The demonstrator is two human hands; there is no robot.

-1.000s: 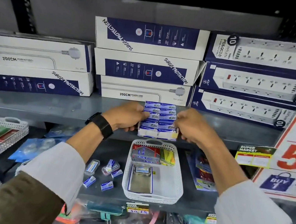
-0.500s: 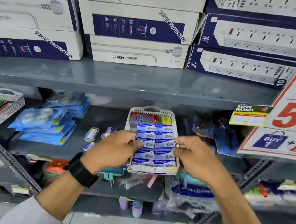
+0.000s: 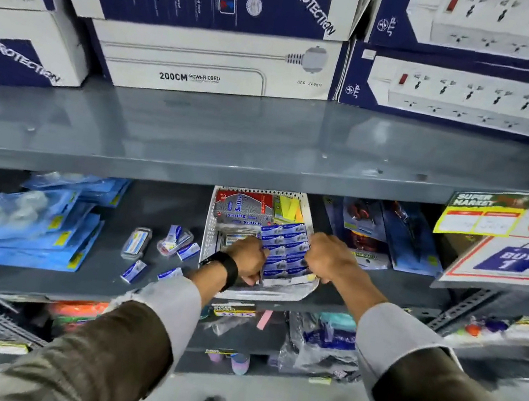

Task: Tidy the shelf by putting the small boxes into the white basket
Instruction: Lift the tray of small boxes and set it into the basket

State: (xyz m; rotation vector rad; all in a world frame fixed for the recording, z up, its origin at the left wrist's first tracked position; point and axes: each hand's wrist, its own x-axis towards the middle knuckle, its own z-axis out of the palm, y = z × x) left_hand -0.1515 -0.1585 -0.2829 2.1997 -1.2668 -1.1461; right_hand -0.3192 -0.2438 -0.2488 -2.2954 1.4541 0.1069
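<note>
Gripping a tray of small blue boxes (image 3: pixel 284 251) from both sides, the left hand (image 3: pixel 248 259) and right hand (image 3: pixel 328 257) reach forward under the grey upper shelf (image 3: pixel 230 146), wrists bent down, a black watch (image 3: pixel 224 268) on the left wrist. Fingers of both hands are curled closed around the tray's long edges, knuckles up.

Half a second ago the tray was held out in front of the shelving, short of the white basket (image 3: pixel 214 223); now it sits low inside the basket, tilted, its near end close to the basket's front rim. A second ago it was up on the upper shelf.

Inside the basket, a red and grey packet (image 3: pixel 242 209) lies at 12 o'clock from the tray, yellow items (image 3: pixel 287 209) at 1 o'clock. Loose small boxes (image 3: pixel 134 270) lie on the lower shelf at 9 o'clock of the basket, near blue packets (image 3: pixel 33 226). Hanging packets (image 3: pixel 386 233) crowd the 3 o'clock side; the shelf edge overhead limits upward room.
</note>
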